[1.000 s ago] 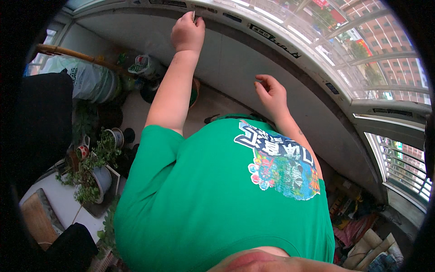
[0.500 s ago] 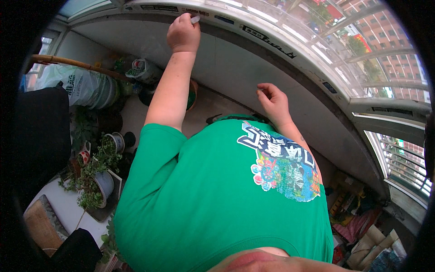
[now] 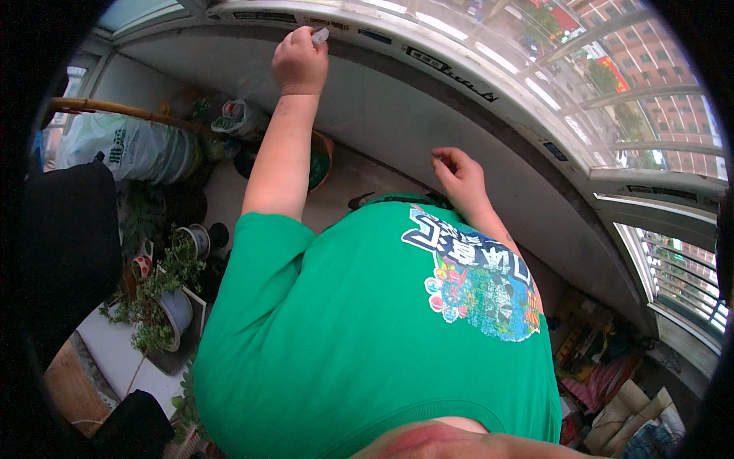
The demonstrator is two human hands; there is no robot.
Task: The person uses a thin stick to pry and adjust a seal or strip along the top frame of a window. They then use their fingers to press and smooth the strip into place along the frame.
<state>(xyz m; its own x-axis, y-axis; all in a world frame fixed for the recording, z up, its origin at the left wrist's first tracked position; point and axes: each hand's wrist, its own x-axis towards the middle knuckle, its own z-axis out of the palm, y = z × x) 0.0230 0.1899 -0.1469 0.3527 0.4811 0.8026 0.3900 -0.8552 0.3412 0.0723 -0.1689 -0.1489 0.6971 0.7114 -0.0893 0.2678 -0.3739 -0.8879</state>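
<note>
My left hand [image 3: 300, 63] is raised at the far low wall under the window. Its fingers are closed on a small whitish, translucent piece [image 3: 320, 36], whose kind I cannot make out. Just beyond it runs the white window frame [image 3: 348, 32], which carries several dark label stickers [image 3: 376, 37]. My right hand [image 3: 463, 180] hangs in front of my shirt, apart from the wall. Its thumb and fingers are curled together in a pinch, and whatever may be between them is too small to name.
Potted plants [image 3: 164, 306] stand on the left, near a white plastic bag [image 3: 126, 145] and a bamboo pole [image 3: 138, 109]. A terracotta pot [image 3: 321, 161] sits on the floor by the wall. Cardboard and clutter [image 3: 631, 417] are piled at the lower right. Barred windows [image 3: 581, 92] curve around the right.
My left hand has shifted slightly left and a little nearer, and more of the whitish piece shows. My right hand has moved slightly nearer, its fingers still curled.
</note>
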